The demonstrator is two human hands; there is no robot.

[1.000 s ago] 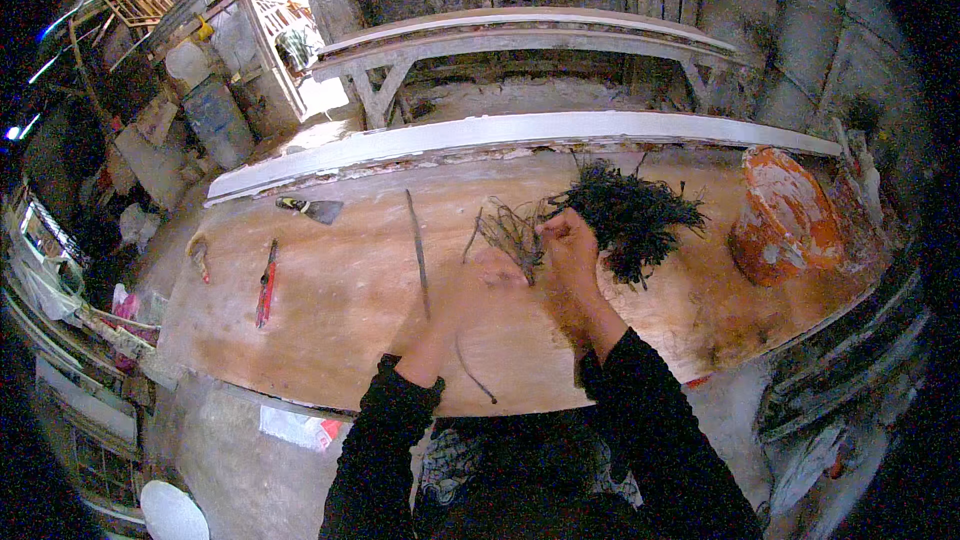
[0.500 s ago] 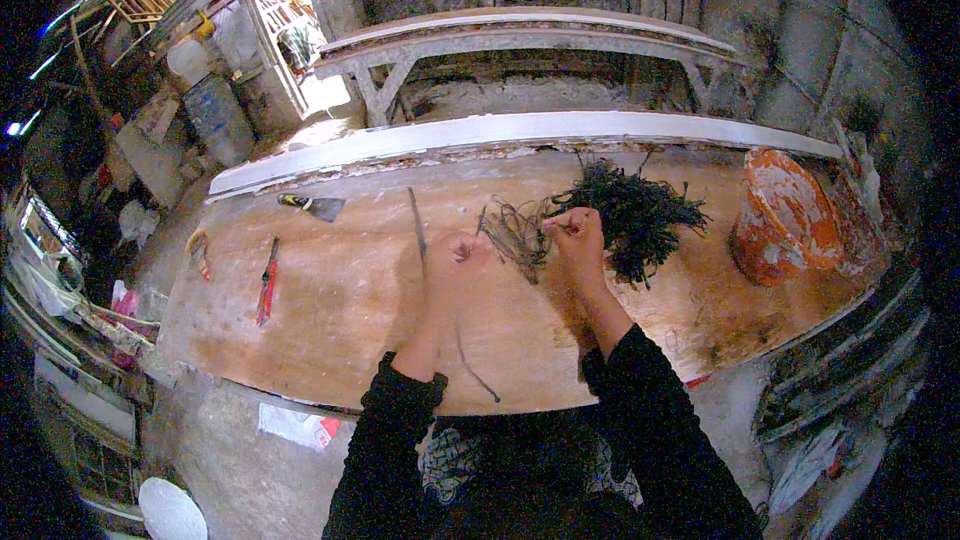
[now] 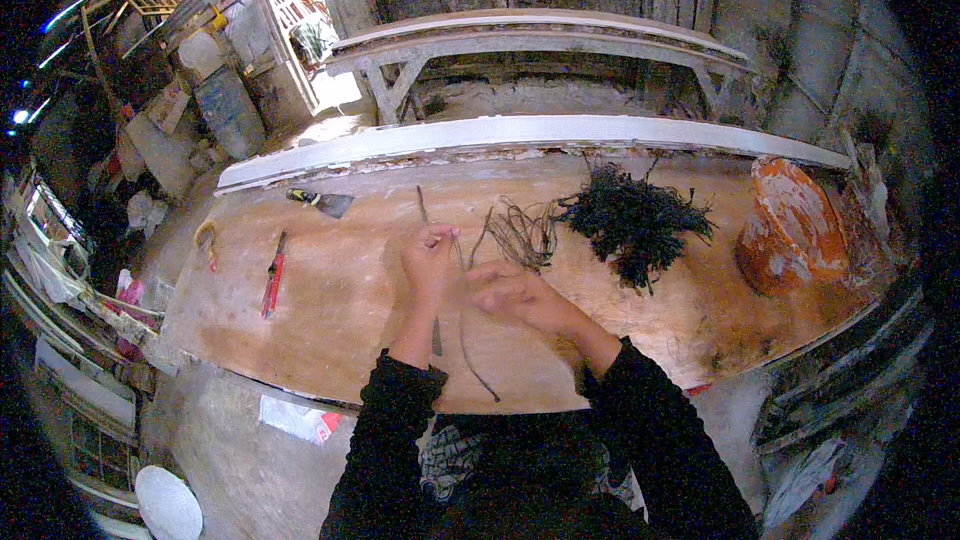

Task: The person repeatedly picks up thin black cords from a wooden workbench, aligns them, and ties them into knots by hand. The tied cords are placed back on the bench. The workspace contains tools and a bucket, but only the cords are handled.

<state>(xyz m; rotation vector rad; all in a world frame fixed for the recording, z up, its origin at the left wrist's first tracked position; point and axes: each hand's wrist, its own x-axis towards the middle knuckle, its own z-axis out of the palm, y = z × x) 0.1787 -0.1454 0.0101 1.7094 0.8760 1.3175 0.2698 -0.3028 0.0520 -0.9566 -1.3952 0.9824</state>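
Note:
My left hand (image 3: 430, 252) is closed in a pinch on a thin dark cord (image 3: 461, 252). The cord slants down from its fingertips to my right hand (image 3: 512, 292), whose slightly blurred fingers are bent together at the cord's lower part. Beneath my left hand a dark strip (image 3: 422, 204) lies on the wooden tabletop (image 3: 330, 330). Another length of cord (image 3: 476, 365) curves toward the near edge. Just beyond my right hand rests a loose coil of brownish string (image 3: 524, 230). Right of that sits a heap of black knotted strands (image 3: 640, 225).
A putty knife (image 3: 322, 202), a red-handled tool (image 3: 273, 275) and a small curved tool (image 3: 208, 243) lie on the left. A plaster-smeared orange bucket (image 3: 795, 225) is tipped at the right. A long white moulding (image 3: 530, 131) runs along the far edge, with a bench (image 3: 540, 35) behind.
My right hand has moved left and nearer me, from beside the black heap to just right of my left hand. My left hand has shifted slightly left, and the cord now shows between both hands.

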